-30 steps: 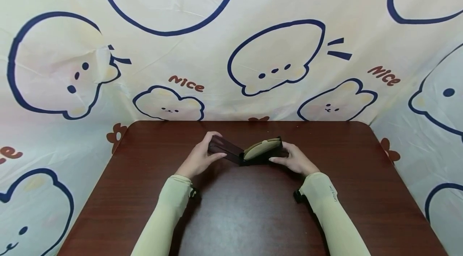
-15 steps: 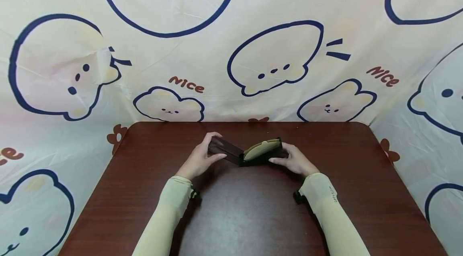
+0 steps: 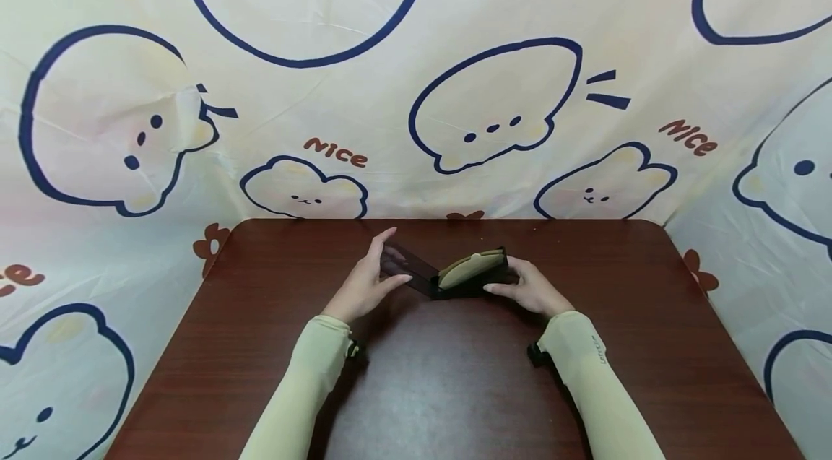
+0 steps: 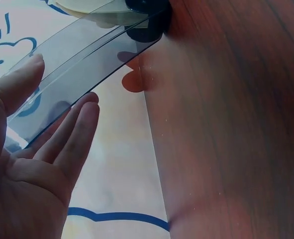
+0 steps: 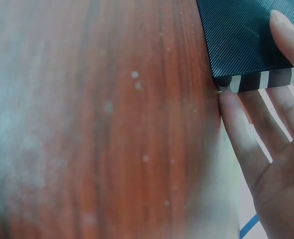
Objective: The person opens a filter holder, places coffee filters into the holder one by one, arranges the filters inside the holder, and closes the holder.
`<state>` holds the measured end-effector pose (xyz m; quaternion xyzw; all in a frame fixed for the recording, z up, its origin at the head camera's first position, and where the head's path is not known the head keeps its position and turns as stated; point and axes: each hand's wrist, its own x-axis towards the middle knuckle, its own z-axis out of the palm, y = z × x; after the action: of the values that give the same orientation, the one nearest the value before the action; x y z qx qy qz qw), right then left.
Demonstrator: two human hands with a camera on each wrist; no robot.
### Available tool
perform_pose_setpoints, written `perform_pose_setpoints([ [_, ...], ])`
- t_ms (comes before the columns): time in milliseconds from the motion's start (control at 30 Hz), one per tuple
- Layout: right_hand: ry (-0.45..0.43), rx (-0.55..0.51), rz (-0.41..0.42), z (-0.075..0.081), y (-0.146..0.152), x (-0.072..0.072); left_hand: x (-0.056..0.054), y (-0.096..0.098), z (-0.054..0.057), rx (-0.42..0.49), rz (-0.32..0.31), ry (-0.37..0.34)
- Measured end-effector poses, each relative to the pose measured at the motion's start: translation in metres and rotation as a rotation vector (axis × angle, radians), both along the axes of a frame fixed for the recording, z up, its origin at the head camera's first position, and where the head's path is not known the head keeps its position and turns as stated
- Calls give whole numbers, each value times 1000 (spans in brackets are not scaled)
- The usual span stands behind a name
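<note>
While the case (image 3: 471, 274) sits frame-centre on table (image 3: 455, 388) | left hand (image 3: 364, 283) flat-fingered against tinted lid (image 3: 406, 266) | right hand (image 3: 529, 288) clasps base.

Bright, even light overhead; soft sheen on the counter (image 3: 455, 388) between the sleeves. Head view bows at its edges. Right wrist view blurred at left, near counter out of focus.
</note>
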<state>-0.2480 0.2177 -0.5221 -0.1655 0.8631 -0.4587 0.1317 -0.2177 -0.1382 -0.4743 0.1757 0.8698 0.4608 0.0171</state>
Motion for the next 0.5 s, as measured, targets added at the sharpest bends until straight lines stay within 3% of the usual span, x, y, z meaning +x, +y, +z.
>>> perform_pose_setpoints([
  [500, -26, 16, -13, 2, 1, 1, -5, 13, -2, 103, -51, 17],
])
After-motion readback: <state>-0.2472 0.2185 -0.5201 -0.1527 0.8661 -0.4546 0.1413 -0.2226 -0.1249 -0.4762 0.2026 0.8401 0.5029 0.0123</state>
